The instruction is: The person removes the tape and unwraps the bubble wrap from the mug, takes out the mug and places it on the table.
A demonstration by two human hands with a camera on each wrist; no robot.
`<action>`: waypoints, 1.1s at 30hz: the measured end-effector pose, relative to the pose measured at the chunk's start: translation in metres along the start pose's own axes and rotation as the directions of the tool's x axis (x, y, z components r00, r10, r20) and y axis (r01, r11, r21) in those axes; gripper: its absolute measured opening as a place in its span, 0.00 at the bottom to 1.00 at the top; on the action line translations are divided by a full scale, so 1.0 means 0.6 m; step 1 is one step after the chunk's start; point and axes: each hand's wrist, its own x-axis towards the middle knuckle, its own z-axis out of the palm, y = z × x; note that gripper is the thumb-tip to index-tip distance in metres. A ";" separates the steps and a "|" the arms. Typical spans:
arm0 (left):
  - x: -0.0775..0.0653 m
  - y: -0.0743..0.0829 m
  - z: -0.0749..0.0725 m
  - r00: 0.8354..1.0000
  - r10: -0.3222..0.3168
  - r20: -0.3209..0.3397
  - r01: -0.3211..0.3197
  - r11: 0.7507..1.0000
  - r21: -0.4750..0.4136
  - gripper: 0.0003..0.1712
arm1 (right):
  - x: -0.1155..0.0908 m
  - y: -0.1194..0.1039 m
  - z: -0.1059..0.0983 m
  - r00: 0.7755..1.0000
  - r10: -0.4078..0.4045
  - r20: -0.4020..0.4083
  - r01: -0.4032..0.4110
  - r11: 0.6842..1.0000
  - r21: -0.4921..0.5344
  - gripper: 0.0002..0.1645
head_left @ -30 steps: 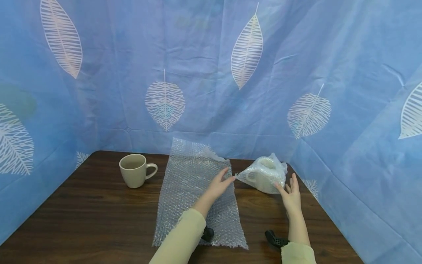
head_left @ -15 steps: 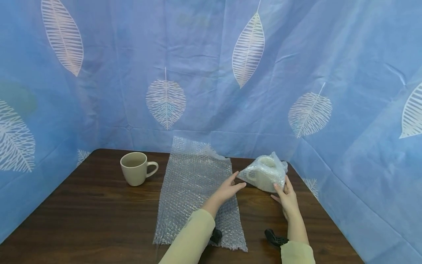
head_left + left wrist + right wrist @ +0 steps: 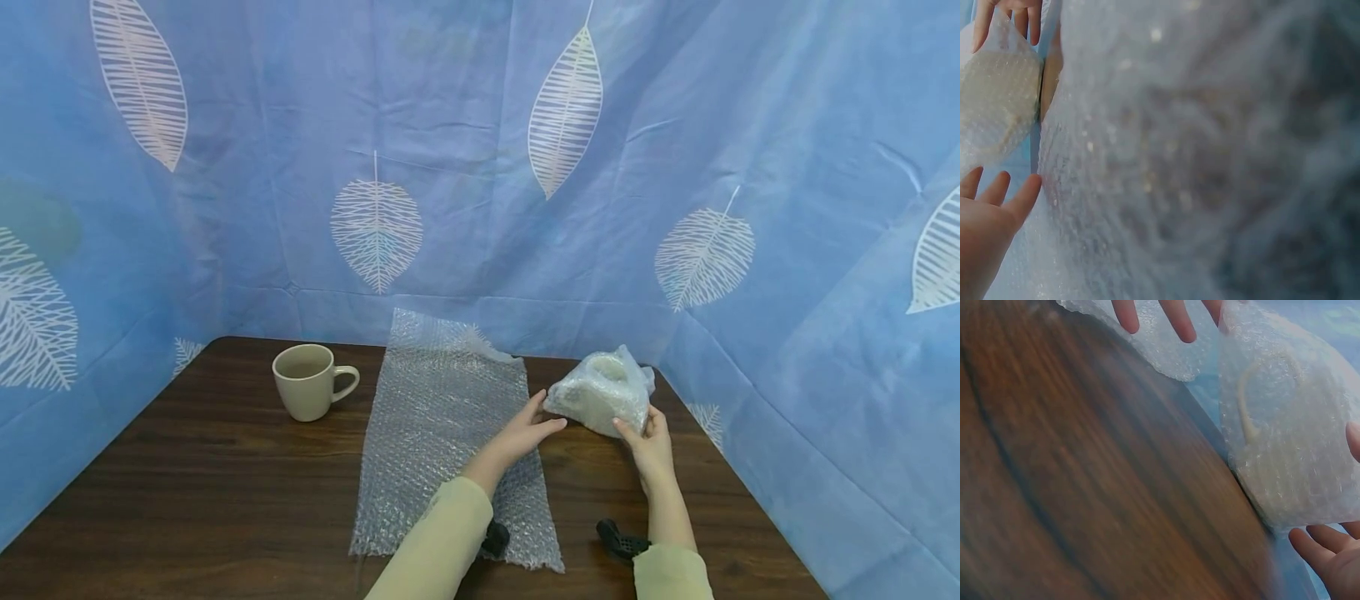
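A mug wrapped in bubble wrap (image 3: 596,400) sits at the table's right rear; its handle shows through the plastic in the right wrist view. My right hand (image 3: 650,454) holds its lower right side, thumb on the front and fingers round the edge. At the bundle's left corner is my left hand (image 3: 517,433), fingers extended and thumb apart. Whether its fingertips touch the wrap is hard to tell. Under my left forearm lies a flat bubble wrap sheet (image 3: 427,433), which fills most of the left wrist view, blurred.
An unwrapped cream mug (image 3: 306,385) stands upright at the left rear of the dark wooden table (image 3: 225,500), handle to the right. A blue leaf-patterned cloth (image 3: 465,225) hangs behind and at both sides. The flat sheet's far end rises against it.
My right hand has come in from beside the bundle and taken hold of its right side. My left hand has shifted right, and the bundle's pointed left corner has been pushed inward.
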 end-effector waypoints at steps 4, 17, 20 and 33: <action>0.001 -0.003 0.002 1.000 -0.006 -0.015 0.006 1.000 -0.002 0.46 | 0.001 0.001 0.004 0.999 -0.010 -0.037 0.010 1.000 0.000 0.43; -0.003 0.002 0.016 0.999 -0.002 0.049 0.003 1.000 -0.023 0.47 | -0.005 0.004 0.004 0.997 -0.021 -0.071 0.019 1.000 -0.024 0.28; 0.001 -0.002 0.018 0.999 0.002 0.049 0.000 0.999 -0.036 0.48 | -0.005 0.006 0.004 0.997 -0.032 -0.074 0.030 0.999 -0.023 0.24; -0.001 0.001 0.029 1.000 -0.007 0.013 0.008 0.997 -0.077 0.47 | -0.008 0.010 0.005 0.992 -0.063 -0.110 0.065 0.998 0.022 0.22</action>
